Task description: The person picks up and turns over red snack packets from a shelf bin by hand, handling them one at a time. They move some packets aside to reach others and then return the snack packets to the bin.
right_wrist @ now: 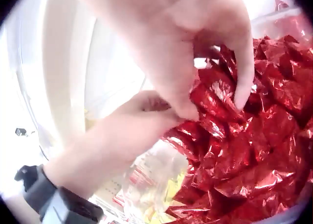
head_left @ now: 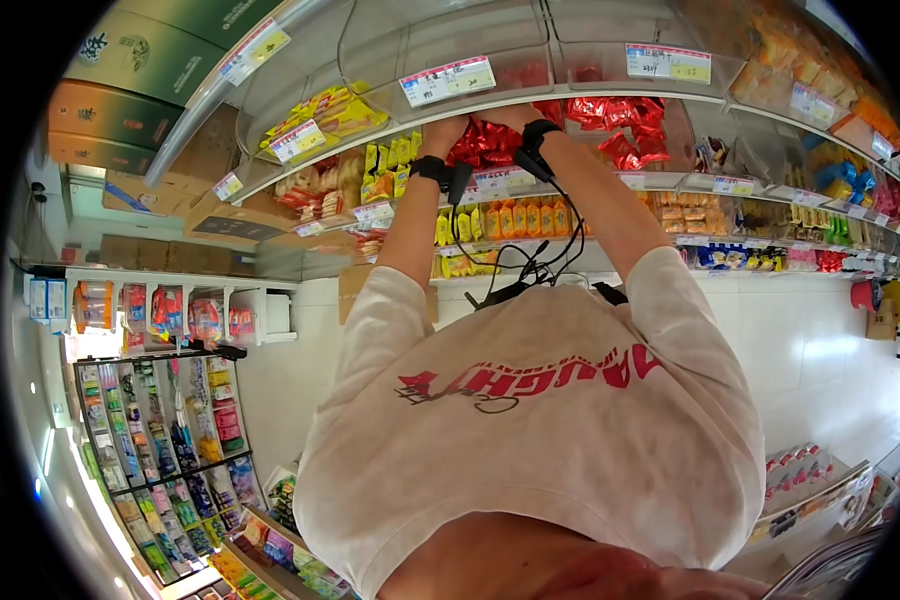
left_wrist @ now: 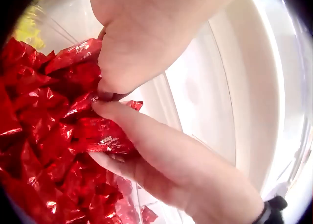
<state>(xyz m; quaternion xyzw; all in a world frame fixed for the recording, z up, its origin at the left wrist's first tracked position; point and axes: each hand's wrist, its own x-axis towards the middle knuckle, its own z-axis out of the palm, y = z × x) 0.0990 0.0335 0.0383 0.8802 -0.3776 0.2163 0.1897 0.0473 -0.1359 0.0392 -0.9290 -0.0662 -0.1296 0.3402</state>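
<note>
Both hands are among a heap of shiny red foil packets (head_left: 485, 145) in a clear shelf bin. My right hand (right_wrist: 205, 33) holds one red foil packet (right_wrist: 213, 94) with thumb and fingers on either side of it. In the left wrist view that packet (left_wrist: 105, 136) lies between the thumb and fingers of the right hand (left_wrist: 171, 167). Right beside it, my left hand (left_wrist: 142, 43) curls its fingers at another red foil packet (left_wrist: 76, 56), and its fingertips are partly hidden. The two thumbs nearly meet in both wrist views. Black bands circle both wrists.
More red packets (head_left: 620, 125) lie to the right on the same shelf. Yellow packets (head_left: 325, 115) sit on the left. Price tags (head_left: 448, 80) line the curved shelf edges, above and below. Black cables (head_left: 530, 265) hang between the forearms.
</note>
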